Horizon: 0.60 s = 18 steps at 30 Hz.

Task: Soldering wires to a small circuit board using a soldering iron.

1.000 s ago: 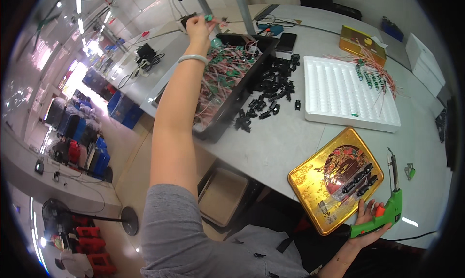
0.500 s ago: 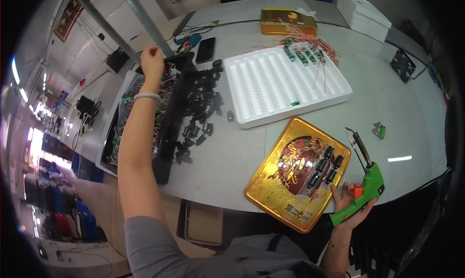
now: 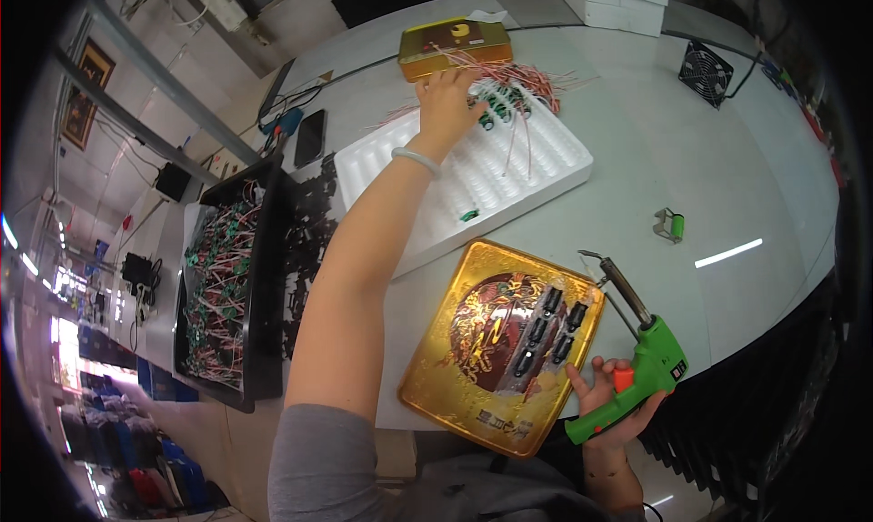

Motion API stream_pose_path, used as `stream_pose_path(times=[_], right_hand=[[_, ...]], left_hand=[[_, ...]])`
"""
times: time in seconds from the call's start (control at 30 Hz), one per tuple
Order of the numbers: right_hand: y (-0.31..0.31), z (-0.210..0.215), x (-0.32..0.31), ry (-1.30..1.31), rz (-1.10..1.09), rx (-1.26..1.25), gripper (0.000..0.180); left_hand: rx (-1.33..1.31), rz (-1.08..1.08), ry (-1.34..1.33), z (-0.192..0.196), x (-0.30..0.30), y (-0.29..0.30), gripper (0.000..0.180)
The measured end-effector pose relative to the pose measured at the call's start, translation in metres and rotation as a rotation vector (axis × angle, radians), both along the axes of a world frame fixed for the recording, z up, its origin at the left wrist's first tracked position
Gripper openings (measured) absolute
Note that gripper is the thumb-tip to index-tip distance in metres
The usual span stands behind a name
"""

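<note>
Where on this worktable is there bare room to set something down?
The widest bare patch of worktable lies between the white tray, black fan and green soldering gun, broken by a small green-and-metal piece. Crowded: left of the tray, with black parts and a phone; its far end, with wires near the left hand.
</note>
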State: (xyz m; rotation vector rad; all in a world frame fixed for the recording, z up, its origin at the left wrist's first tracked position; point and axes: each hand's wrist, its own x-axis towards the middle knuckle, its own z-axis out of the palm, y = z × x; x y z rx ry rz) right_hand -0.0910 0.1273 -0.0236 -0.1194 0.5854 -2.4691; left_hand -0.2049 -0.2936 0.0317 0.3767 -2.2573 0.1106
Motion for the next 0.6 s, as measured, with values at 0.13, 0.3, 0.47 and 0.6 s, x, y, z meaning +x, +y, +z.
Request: stream_pose_path(times=[0.13,0.3,0.47,0.6], right_hand=[[-0.001,0.000,0.001,-0.011,0.009,-0.003,0.064],[0.006,-0.009,-0.007,0.096,0.100,-0.035,0.062],[0.003,-0.010,-0.007,0.068,0.129,-0.072,0.069],[0.001,-0.002,-0.006,0.093,0.112,-0.016,0.063]], left_hand=[[-0.107,-0.076,0.004,0.002,-0.038,0.004,0.030],[0.164,0.268,-0.363,0.006,-0.076,0.037,0.030],[0.916,-0.093,-0.165,0.025,-0.063,0.012,0.019],[1.255,-0.682,0.355,0.068,-0.029,0.006,0.007]])
